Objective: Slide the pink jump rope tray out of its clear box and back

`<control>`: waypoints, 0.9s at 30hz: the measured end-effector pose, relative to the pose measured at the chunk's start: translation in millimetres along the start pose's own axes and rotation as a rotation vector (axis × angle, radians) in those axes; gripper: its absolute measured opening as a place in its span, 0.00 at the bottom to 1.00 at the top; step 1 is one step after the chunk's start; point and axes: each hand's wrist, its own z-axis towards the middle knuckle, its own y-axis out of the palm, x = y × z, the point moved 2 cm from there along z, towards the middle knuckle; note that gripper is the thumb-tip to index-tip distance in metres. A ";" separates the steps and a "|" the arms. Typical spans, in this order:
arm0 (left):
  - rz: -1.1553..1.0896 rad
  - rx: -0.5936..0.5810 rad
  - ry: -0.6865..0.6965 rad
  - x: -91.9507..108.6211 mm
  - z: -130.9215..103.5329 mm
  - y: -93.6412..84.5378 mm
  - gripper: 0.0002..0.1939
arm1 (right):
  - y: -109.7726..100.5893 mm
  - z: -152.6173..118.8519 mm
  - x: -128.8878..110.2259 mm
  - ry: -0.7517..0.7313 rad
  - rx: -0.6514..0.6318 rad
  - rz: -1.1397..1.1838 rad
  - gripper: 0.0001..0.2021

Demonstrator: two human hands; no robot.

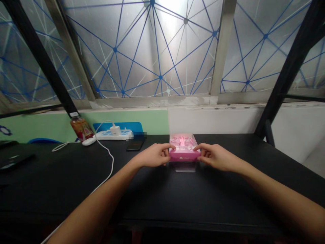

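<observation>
A pink box (185,156) with a clear cover lies on the black table in front of me. Slender pink items (182,141) show through the cover, too small to name. At the near side, a clear plastic flap (185,168) sticks out beneath the pink front. My left hand (156,155) grips the box's left side, its index finger on the top near the corner and the other fingers curled. On the right side my right hand (215,156) does the same, index finger on top and thumb low by the front corner.
Left of the box lies a dark phone (135,145). Behind it are a white power strip (111,135) with a plugged-in charger (115,130) and a drink bottle (81,127). A white cable (111,162) runs toward me past my left forearm. A wall and windows border the table's far edge.
</observation>
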 end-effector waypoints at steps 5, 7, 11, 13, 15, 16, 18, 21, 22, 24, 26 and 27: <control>0.199 0.152 0.053 4.9 1.7 5.2 0.14 | 2.6 -0.8 -4.2 -0.049 0.179 -0.282 0.08; 0.261 0.179 0.072 7.1 1.6 6.5 0.13 | 2.9 -1.3 -7.6 -0.117 0.217 -0.337 0.08; 0.284 0.175 0.081 5.6 2.7 7.6 0.13 | 3.7 -1.1 -14.3 -0.269 0.243 -0.398 0.08; 0.280 0.178 0.079 3.2 3.5 7.5 0.13 | 6.0 -0.5 -18.2 -0.316 0.196 -0.436 0.09; 0.277 0.180 0.081 0.6 4.2 7.5 0.13 | 9.4 -0.3 -22.3 -0.349 0.134 -0.491 0.10; 0.276 0.180 0.083 -0.7 4.5 7.7 0.13 | 10.9 -0.5 -24.0 -0.357 0.112 -0.515 0.10; 0.272 0.180 0.089 -3.6 5.3 8.8 0.13 | 13.1 -1.6 -25.8 -0.359 0.086 -0.538 0.07; 0.264 0.186 0.091 -6.7 7.6 11.6 0.13 | 13.5 -4.6 -25.0 -0.351 0.057 -0.541 0.14; 0.262 0.188 0.089 -7.0 8.5 12.4 0.13 | 12.8 -5.7 -24.6 -0.354 0.048 -0.546 0.17; 0.262 0.190 0.087 -5.8 9.8 13.2 0.13 | 10.9 -7.2 -24.8 -0.365 0.040 -0.562 0.18; 0.263 0.187 0.090 -2.9 10.0 12.9 0.14 | 8.9 -7.4 -26.5 -0.372 0.048 -0.571 0.15; 0.262 0.183 0.094 -1.3 9.8 12.5 0.14 | 8.0 -7.0 -27.4 -0.368 0.062 -0.567 0.12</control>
